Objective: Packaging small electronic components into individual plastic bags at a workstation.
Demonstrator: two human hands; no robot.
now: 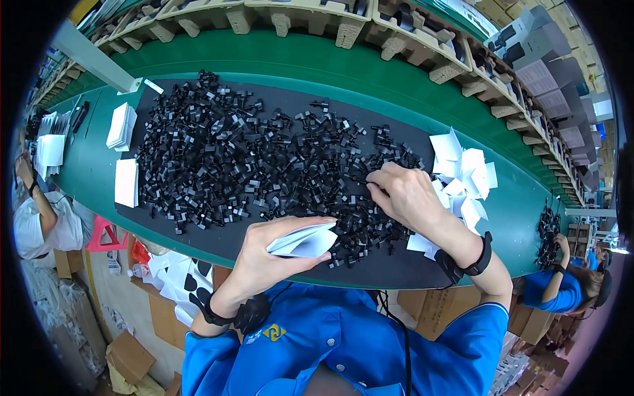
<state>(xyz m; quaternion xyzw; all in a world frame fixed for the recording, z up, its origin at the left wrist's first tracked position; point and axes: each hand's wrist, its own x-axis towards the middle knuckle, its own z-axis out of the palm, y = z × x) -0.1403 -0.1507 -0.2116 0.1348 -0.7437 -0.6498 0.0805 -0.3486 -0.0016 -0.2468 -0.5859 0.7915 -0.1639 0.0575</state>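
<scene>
My left hand (pixel 259 254) holds a small white paper pouch (pixel 302 241) at the table's near edge; its mouth gapes toward the right. My right hand (pixel 404 197) is over the right part of a wide heap of small black plastic parts (pixel 231 152). Its thumb and forefinger are pinched together at a small black plastic part, partly hidden by the fingers. The heap lies on a black mat (pixel 416 136) on the green table. Just right of my right hand is a loose pile of white paper pouches (pixel 472 173).
Two stacks of white papers, one farther (pixel 121 127) and one nearer (pixel 126 183), lie left of the heap. Cardboard trays (pixel 356 26) line the far side behind a green ledge (pixel 277 63). A metal post (pixel 96 56) stands far left. Co-workers sit at both ends.
</scene>
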